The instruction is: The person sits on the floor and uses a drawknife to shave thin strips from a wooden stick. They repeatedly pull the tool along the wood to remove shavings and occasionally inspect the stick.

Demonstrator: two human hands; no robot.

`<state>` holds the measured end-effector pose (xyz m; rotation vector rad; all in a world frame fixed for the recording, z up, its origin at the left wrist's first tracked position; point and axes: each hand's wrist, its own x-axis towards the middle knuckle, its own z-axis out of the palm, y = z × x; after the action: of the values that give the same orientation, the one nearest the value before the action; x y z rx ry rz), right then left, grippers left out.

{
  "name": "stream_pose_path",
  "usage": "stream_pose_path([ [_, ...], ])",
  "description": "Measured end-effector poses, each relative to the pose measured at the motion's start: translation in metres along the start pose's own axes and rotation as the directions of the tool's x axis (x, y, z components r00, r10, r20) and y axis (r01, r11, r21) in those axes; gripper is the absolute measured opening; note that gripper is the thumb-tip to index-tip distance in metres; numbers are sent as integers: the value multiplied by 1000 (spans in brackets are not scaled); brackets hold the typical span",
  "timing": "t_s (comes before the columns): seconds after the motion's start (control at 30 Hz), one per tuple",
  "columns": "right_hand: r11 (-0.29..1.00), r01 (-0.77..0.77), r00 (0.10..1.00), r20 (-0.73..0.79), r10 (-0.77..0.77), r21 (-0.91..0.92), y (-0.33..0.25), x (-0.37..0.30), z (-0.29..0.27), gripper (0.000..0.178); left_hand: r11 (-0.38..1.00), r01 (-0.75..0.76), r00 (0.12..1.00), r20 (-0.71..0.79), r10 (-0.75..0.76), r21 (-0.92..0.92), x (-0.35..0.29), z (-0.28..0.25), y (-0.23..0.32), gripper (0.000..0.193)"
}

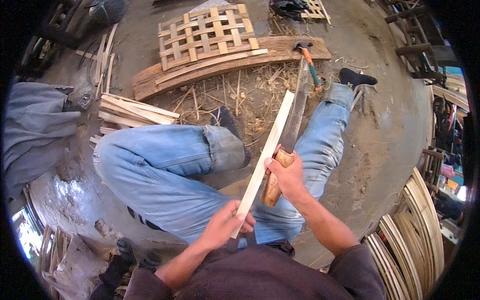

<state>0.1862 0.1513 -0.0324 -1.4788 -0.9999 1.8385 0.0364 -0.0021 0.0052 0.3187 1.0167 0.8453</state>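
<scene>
My left hand (229, 222) is closed around the lower end of a long, flat, pale bamboo strip (267, 160), which slants up and away to the right. My right hand (288, 175) grips the thick wooden handle of a machete (295, 112), its thumb pressed against the strip's side. The broad, dull blade points away from me, just right of the strip, over my lap. At the far end of the blade, a hammer (309, 60) with an orange and green handle rests with its head on a thick wooden plank (146, 82).
A woven lattice panel (207, 35) leans across the plank. Loose pale strips (132, 110) are piled beyond my bent left knee, and fibre shavings (260, 95) litter the floor between my feet. Long strip bundles (400, 250) stand at the right; grey cloth (37, 125) lies at the left.
</scene>
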Motion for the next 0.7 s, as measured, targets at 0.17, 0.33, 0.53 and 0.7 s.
stream_pose_path([
  [0.17,781,128,982,186,-16,-611,-18,-22,8,26,889,215,977,82,-199,-405,14,-6,12,37],
  [0.33,14,673,740,672,-21,-740,-20,-56,-26,22,974,177,982,-36,-184,-142,16,-12,-4,28],
  [0.53,19,550,833,550,55,-835,-18,-47,-27,19,995,72,988,-143,-62,65,21,-5,-2,26],
  [0.7,-67,596,796,600,-81,-800,-21,-26,-28,23,994,105,988,-116,-101,25,18,-4,12,28],
])
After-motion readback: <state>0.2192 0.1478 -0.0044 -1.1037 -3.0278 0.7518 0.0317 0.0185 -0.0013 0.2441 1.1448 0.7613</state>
